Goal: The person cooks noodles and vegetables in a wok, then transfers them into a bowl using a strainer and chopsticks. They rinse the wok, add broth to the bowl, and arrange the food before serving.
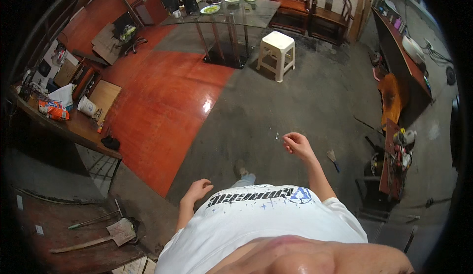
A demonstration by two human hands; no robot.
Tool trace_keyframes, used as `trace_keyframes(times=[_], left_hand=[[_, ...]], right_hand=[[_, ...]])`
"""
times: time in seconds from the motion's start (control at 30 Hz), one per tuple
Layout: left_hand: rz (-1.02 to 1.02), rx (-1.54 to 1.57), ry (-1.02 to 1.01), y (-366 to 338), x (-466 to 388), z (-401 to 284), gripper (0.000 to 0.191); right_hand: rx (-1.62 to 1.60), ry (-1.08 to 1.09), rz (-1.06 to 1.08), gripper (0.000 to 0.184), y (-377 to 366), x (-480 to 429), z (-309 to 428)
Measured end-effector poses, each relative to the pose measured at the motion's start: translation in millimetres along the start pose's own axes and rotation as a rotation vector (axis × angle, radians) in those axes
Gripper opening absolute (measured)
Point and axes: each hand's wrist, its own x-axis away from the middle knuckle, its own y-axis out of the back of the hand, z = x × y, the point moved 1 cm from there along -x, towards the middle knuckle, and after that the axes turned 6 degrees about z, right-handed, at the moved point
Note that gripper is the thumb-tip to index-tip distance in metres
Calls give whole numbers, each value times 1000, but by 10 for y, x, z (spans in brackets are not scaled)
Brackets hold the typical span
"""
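My left hand [199,189] hangs low beside the white printed T-shirt [273,215], its thumb apart from loosely bent fingers. It holds nothing that I can see. Farther forward, my right hand [297,146] is over the grey concrete floor [258,111], fingers half curled, with no object visible in it. Small bright specks lie just left of its fingertips. Ahead stands a cream plastic stool [279,45]. Behind it a glass-topped table [244,13] carries plates of food, including a near plate [210,9], and a white cup [177,14].
Red flooring [162,96] covers the left side. A wooden bench [70,124] holds a white bucket [88,106] and bags. A shovel [122,232] lies lower left. On the right are a scraper or brush [334,161], a tool-laden bench [391,174] and a shelf [402,52]. Wooden armchairs [330,11] stand behind.
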Motion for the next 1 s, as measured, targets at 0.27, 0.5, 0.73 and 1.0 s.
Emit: trace_keyframes(times=[0.27,0.5,0.73,1.0], left_hand=[[-123,-200,11,1439,-1973,-258,37],[-125,-12,-449,2610,-3969,-1886,34],[52,64,-468,3102,-5573,-3002,35],[60,522,-217,4022,-7157,-3539,44]], right_hand=[[144,-136,143,18,-47,-1890,622],[-67,-164,-108,19,553,-3101,811],[-36,-244,-90,18,1431,-4725,865],[-54,-62,-154,17,2295,-6695,2040]])
